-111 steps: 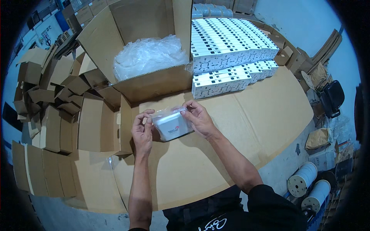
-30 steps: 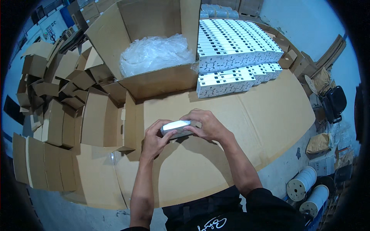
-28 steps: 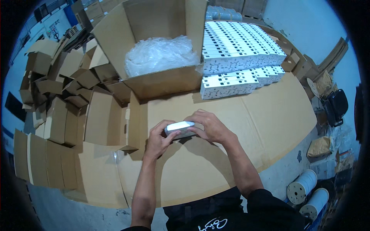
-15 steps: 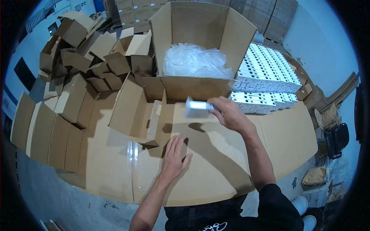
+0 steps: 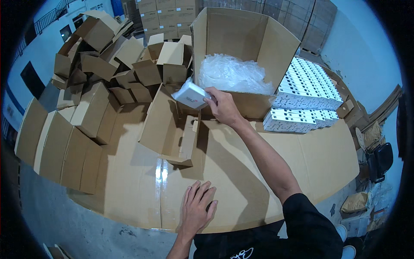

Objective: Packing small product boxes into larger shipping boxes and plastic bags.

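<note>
My right hand (image 5: 224, 105) is stretched forward and holds a small white bagged box (image 5: 190, 96) above a small open brown carton (image 5: 172, 125) that lies on the cardboard-covered table (image 5: 280, 168). My left hand (image 5: 197, 209) rests flat on the table near its front edge, fingers spread, holding nothing. Just behind my right hand stands a large open carton (image 5: 241, 47) filled with clear plastic bags (image 5: 230, 73).
Rows of small white boxes (image 5: 304, 93) are stacked at the right of the large carton. A heap of small open brown cartons (image 5: 108, 64) fills the left and back left. Taller stacked cartons (image 5: 267, 8) stand behind.
Both hands held the white box near my body a second ago. My left hand has let go and dropped to the table; my right hand carried the box forward and left over the small carton.
</note>
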### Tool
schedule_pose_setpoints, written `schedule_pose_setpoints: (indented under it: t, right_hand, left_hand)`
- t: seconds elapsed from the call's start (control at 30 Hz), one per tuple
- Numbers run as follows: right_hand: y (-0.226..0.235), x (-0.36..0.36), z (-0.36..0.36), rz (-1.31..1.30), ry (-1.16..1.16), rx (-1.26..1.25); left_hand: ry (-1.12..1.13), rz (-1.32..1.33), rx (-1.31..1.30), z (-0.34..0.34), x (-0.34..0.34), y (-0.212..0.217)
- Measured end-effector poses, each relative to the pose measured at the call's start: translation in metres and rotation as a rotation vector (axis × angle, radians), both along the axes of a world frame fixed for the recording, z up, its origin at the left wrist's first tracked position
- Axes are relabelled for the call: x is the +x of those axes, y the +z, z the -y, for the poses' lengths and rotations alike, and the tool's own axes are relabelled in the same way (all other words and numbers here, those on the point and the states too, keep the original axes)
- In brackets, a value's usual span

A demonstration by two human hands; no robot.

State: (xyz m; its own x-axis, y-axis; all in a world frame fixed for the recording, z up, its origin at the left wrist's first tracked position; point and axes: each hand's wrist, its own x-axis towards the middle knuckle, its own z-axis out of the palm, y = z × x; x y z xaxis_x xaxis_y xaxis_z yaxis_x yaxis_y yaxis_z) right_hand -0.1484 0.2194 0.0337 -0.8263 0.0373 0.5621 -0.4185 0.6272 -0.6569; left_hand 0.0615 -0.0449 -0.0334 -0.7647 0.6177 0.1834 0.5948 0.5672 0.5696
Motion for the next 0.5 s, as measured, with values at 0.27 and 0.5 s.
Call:
schedule_pose_setpoints:
  t: [0.27,0.5]
  right_hand:
    - [-0.001,-0.013,0.009,-0.023,-0.036,0.32]
    - [-0.02,-0.01,0.022,-0.101,-0.105,0.279]
  left_hand:
    - [-0.01,0.01,0.013,0.0,-0.002,0.001]
    - [0.003,0.017,0.035,0.0,-0.001,-0.001]
